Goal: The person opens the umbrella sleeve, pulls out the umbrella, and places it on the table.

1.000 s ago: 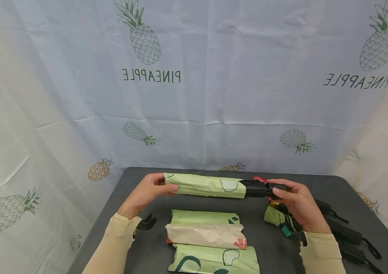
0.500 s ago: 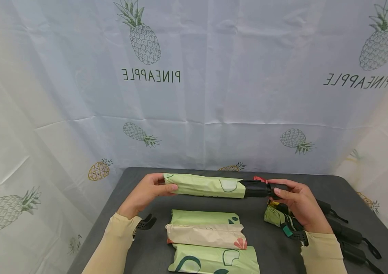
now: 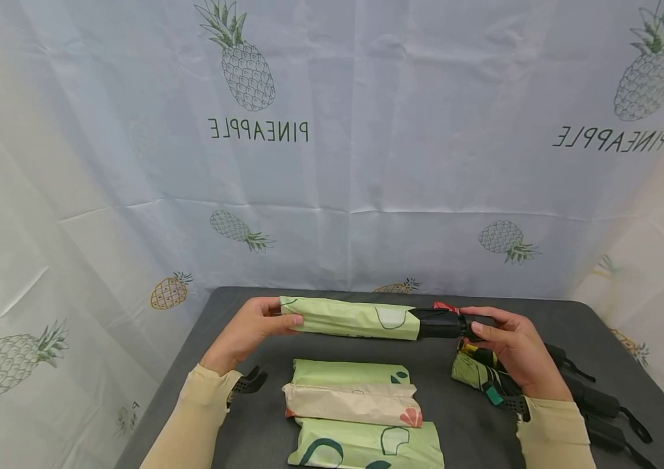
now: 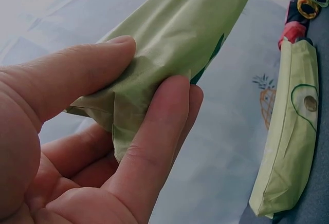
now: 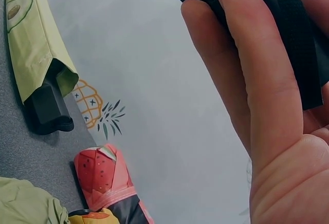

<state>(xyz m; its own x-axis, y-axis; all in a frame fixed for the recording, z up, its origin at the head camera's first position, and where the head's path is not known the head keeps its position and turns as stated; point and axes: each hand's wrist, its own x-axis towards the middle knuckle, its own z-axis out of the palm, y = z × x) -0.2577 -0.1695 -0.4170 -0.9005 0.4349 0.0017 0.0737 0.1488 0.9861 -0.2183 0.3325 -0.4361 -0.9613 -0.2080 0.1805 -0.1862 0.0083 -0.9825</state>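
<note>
Raised above the dark table is a folded umbrella (image 3: 440,323) with a black handle (image 5: 293,34). A light green avocado-print sleeve (image 3: 349,318) covers most of its length. My left hand (image 3: 256,329) pinches the sleeve's left end between thumb and fingers; in the left wrist view the cloth (image 4: 154,54) is creased there. At the other end my right hand (image 3: 510,345) grips the black handle, thumb in front. The umbrella lies nearly level between both hands. Its far end is hidden inside the sleeve.
Below on the table (image 3: 250,417) lie a green sleeved umbrella (image 3: 349,372), a cream one (image 3: 355,404) and a larger green one (image 3: 367,443). At right lie several folded umbrellas (image 3: 595,398) with black handles and straps, partly behind my right arm. A pineapple-print curtain (image 3: 355,163) hangs behind.
My right hand and the black handle have shifted very slightly right. The left hand stays where it was, and the umbrellas on the table have not moved.
</note>
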